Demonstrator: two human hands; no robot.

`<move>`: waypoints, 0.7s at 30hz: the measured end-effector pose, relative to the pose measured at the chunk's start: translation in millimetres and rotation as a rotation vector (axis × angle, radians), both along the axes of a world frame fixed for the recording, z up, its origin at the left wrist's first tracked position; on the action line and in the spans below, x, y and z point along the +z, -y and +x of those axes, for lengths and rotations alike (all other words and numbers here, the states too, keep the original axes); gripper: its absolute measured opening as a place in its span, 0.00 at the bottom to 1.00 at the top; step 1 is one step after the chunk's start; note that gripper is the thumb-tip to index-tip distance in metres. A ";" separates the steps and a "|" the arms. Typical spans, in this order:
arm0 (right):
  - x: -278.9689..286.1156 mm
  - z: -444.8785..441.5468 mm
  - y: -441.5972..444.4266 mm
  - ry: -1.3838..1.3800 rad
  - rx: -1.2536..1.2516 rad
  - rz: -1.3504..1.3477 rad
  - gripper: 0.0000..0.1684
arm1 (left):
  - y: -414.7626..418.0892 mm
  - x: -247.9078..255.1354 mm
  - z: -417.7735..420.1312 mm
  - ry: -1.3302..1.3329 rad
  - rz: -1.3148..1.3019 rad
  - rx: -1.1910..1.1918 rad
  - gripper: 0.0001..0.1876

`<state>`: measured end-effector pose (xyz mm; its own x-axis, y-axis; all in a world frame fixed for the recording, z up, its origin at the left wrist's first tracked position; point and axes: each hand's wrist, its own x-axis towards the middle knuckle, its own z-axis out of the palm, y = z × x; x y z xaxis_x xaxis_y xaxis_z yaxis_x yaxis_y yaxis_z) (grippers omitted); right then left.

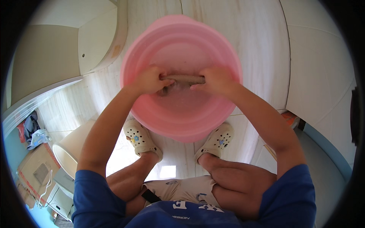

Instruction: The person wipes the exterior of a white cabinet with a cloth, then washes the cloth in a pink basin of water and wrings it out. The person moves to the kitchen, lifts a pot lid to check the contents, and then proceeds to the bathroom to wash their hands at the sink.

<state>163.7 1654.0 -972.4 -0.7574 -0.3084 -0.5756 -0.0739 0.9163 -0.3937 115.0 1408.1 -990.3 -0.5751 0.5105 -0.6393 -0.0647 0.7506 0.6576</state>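
Note:
A large pink plastic basin (pixel 182 128) stands on the floor before me, with cloudy water in it. Inside it, a brownish-grey wet cloth (pixel 184 78) is stretched between my two hands. My left hand (pixel 152 80) grips its left end, thumb pointing inward. The other end is in my right hand (pixel 215 80), its fingers partly hidden. A darker part of what looks like the same cloth hangs below my left hand towards the water.
My feet, in cream clogs (pixel 139 136), flank the basin's near side. A cream bin (pixel 72 145) lies or leans at the left, near a cardboard box (pixel 40 171) and a bundle of fabric and plastic bags (pixel 35 131). Pale cabinet panels (pixel 45 54) stand at the upper left.

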 end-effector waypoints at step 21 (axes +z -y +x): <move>-2.9 -17.1 -14.9 -0.062 -0.127 0.139 0.27 | 5.4 14.3 -13.6 -0.134 -0.288 -0.201 0.09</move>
<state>146.6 1668.9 -975.3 -0.8207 -0.1286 -0.5567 0.0257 0.9650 -0.2608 101.4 1402.7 -976.1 -0.5700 0.4318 -0.6991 0.1746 0.8950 0.4105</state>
